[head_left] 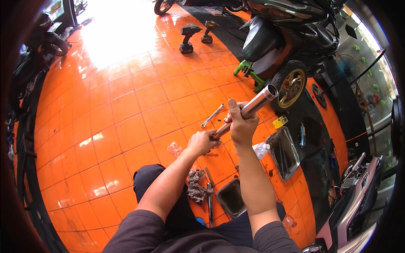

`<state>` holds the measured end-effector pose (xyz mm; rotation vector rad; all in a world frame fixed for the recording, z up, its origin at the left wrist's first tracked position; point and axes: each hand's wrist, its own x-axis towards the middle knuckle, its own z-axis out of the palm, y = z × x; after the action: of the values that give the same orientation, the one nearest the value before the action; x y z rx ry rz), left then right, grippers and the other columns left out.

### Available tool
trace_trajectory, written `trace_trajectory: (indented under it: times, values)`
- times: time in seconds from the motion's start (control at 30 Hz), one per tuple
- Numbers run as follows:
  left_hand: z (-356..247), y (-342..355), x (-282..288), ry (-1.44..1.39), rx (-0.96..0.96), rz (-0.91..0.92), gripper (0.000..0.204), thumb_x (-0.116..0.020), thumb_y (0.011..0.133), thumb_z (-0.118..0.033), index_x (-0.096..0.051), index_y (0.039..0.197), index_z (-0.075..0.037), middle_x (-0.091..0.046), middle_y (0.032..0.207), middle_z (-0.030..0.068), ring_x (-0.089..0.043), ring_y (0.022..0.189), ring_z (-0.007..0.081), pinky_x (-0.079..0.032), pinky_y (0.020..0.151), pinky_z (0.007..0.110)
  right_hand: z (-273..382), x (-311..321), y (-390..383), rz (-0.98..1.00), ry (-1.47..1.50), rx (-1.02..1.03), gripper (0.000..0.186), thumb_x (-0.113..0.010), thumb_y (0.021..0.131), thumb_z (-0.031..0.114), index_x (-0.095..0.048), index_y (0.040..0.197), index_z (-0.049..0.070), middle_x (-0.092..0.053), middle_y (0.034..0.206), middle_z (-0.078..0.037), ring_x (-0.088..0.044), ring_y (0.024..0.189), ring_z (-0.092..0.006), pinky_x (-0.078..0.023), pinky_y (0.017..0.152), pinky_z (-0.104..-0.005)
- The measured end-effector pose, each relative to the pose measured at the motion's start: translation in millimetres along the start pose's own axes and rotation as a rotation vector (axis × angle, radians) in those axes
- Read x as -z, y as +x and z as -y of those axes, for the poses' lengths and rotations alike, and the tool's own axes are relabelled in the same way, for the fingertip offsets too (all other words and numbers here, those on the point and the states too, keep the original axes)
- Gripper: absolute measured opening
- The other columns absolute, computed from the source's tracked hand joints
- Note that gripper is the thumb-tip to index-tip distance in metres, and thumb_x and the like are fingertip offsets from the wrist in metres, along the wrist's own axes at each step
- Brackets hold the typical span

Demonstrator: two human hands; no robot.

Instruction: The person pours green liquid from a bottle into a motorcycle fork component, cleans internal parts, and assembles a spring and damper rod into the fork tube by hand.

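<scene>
A shiny metal motorcycle fork tube (257,102) slants up to the right in front of me, its hollow end at the upper right. My right hand (244,124) wraps round its middle with the thumb up. Lower down, my left hand (201,142) is closed round the narrower end, its fingers partly hidden. On the orange tiles just beyond lies a wrench (212,116). Between my knees are a crumpled patterned rag (197,187), a slim metal rod (210,206) and a small dark tray (219,195) with murky liquid.
A larger metal tray (296,162) sits at the right beside a white bottle (261,150), a yellow box (280,122) and a blue tube (302,135). Two cordless power tools (186,39) stand farther off. A black scooter (270,40) on a green stand (253,76) and a pink one (350,206) flank the right.
</scene>
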<state>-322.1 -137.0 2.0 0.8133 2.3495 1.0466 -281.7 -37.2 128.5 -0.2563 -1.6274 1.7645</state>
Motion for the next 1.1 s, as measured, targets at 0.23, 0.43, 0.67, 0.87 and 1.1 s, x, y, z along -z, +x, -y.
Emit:
trace_trajectory:
  times: [0.23, 0.43, 0.67, 0.87, 1.1]
  values:
    - [-3.2, -1.6, 0.1, -0.026, 0.020, -0.001, 0.037, -0.072, 0.078, -0.046, -0.066, 0.108, -0.023, -0.069, 0.085, 0.0120, -0.066, 0.085, 0.0319, -0.051, 0.075, 0.044, -2.3, -8.7, 0.6, -0.195, -0.005, 0.008, 0.029, -0.071, 0.089, 0.018, -0.052, 0.071, 0.007, -0.049, 0.055, 0.000, -0.048, 0.047, -0.0083, -0.041, 0.046, -0.0235]
    - [1.8, 1.3, 3.9, -0.058, 0.032, 0.053, 0.037, -0.073, 0.078, -0.043, -0.067, 0.108, -0.022, -0.069, 0.084, 0.0114, -0.067, 0.084, 0.0310, -0.051, 0.076, 0.042, -2.6, -8.1, -1.9, -0.027, -0.016, -0.016, 0.027, -0.072, 0.088, 0.015, -0.052, 0.071, 0.007, -0.048, 0.054, 0.000, -0.048, 0.046, -0.0086, -0.042, 0.046, -0.0243]
    - [-2.8, -2.2, 8.6, -0.101, 0.038, 0.085, 0.036, -0.074, 0.077, -0.042, -0.068, 0.106, -0.021, -0.069, 0.082, 0.0105, -0.067, 0.081, 0.0299, -0.051, 0.075, 0.042, -1.0, 10.6, 6.1, 0.245, 0.082, -0.058, 0.021, -0.071, 0.086, 0.007, -0.055, 0.072, 0.006, -0.047, 0.051, -0.001, -0.049, 0.044, -0.0106, -0.044, 0.046, -0.0280]
    - [-9.6, -4.7, 11.6, -0.075, 0.036, 0.109, 0.035, -0.074, 0.078, -0.039, -0.068, 0.107, -0.021, -0.069, 0.081, 0.0108, -0.067, 0.080, 0.0295, -0.051, 0.075, 0.041, -2.2, 23.0, 19.1, 0.408, 0.163, -0.162, 0.017, -0.070, 0.084, 0.004, -0.056, 0.075, 0.005, -0.051, 0.054, -0.002, -0.050, 0.044, -0.0111, -0.045, 0.047, -0.0284]
    - [-1.7, -2.4, 0.8, -0.058, -0.013, -0.003, 0.036, -0.073, 0.079, -0.038, -0.067, 0.111, -0.020, -0.069, 0.081, 0.0123, -0.067, 0.082, 0.0323, -0.051, 0.075, 0.042, -3.6, 5.7, 6.1, 0.106, 0.032, -0.049, 0.021, -0.069, 0.086, 0.007, -0.053, 0.072, 0.006, -0.050, 0.055, -0.001, -0.049, 0.044, -0.0100, -0.043, 0.044, -0.0268]
